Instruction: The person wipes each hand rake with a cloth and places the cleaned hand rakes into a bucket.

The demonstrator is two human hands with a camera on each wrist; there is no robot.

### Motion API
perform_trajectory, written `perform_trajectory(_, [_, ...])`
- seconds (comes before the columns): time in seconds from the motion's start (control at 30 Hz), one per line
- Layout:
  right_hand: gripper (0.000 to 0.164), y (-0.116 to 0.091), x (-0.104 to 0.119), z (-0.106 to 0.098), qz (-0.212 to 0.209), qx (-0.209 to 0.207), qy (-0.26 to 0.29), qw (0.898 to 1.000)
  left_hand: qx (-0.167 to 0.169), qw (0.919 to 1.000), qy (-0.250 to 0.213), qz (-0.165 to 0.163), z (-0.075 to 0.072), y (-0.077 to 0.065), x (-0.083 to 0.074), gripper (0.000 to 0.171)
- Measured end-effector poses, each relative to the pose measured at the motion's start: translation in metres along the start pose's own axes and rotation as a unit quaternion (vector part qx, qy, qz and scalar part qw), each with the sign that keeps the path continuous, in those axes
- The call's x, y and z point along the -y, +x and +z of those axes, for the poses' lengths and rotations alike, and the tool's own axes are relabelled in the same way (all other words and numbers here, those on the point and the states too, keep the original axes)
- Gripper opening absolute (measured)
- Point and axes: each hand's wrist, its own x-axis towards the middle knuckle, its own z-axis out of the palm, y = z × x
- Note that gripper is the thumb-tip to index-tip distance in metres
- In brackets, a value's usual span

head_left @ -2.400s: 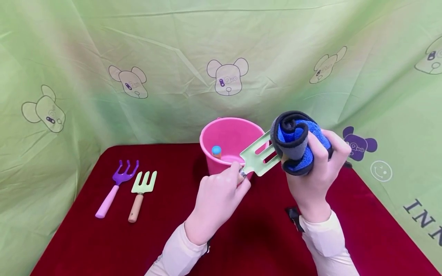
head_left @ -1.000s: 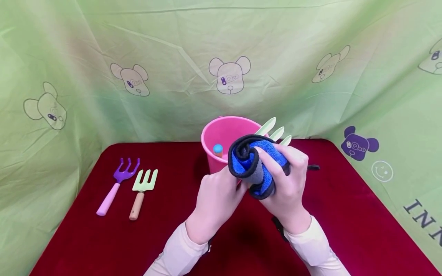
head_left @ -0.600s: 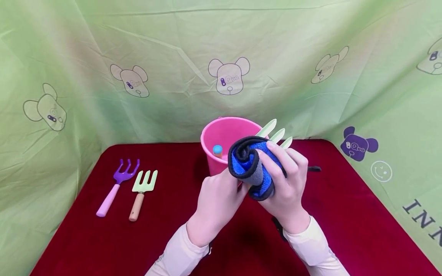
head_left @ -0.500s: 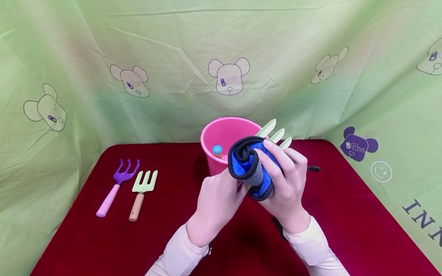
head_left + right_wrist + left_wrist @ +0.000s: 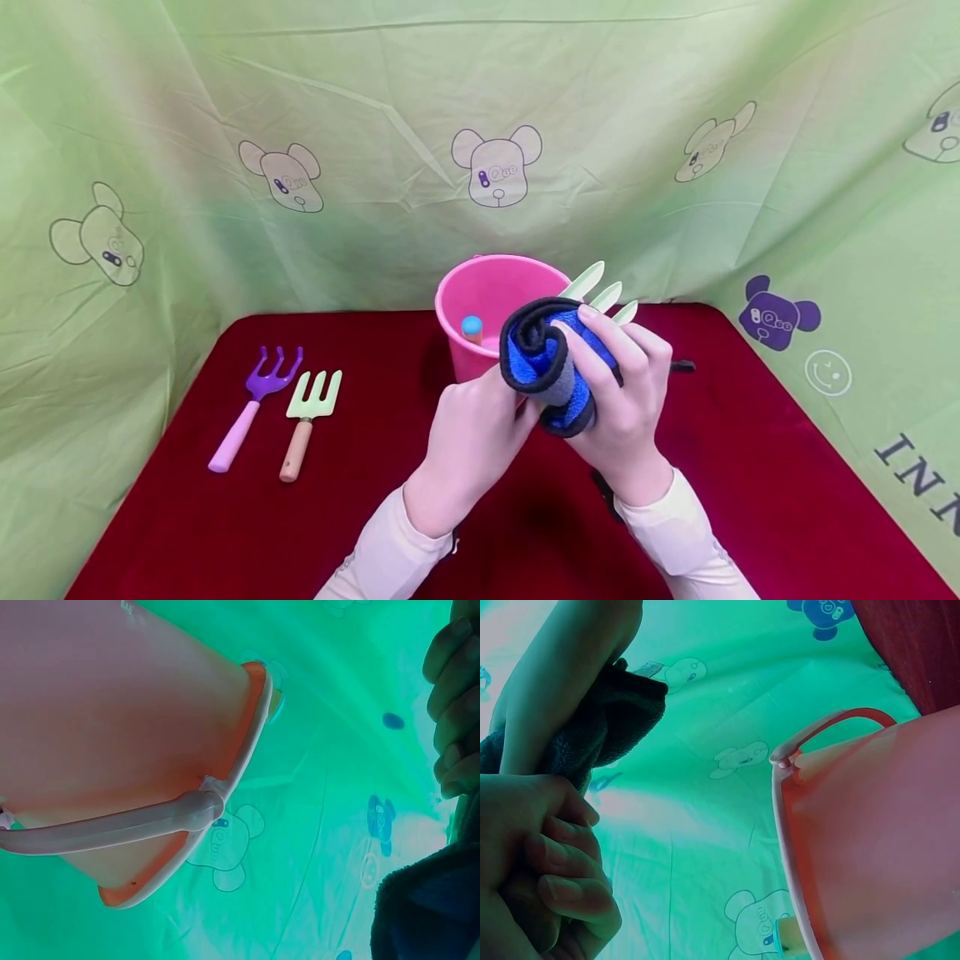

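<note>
Wiping of held fork looks unfinished

Green drape behind pink bucket; red desk under it. Bucket's near side: L hand, fingers curled, prob. round held fork's hidden handle; R hand, fingers gripping cloth, prongs showing beyond. Left of bucket: purple fork, wood-handled fork, can't tell if done. Inside bucket: blue-topped item.

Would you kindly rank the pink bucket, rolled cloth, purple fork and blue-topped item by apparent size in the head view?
1. Pink bucket and rolled cloth: too alike to rank; both are partly covered, and the cloth looks nearer the camera.
2. Purple fork: clearly smaller.
3. Blue-topped item: smallest by far.
</note>
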Motion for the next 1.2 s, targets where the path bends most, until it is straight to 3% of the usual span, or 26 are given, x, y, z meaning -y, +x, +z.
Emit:
perform_trajectory(0.23, [0.036, -0.0008, -0.0027, -0.0003, 0.011, -0.023, -0.006, 1.000, -0.009, 0.9999, 0.006, 0.012, 0.0020, 0.0006, -0.0008, 0.019])
perform_trajectory(0.47, [0.047, -0.0020, -0.0060, -0.0010, 0.016, -0.040, -0.008, 0.999, -0.005, 0.9999, -0.004, 0.015, 0.0018, 0.0020, -0.0021, 0.020])
perform_trajectory(1.2, [0.052, 0.0049, -0.0016, 0.0013, 0.030, -0.070, 0.003, 0.997, -0.019, 0.9991, -0.027, 0.027, 0.0023, 0.0033, -0.0015, 0.023])
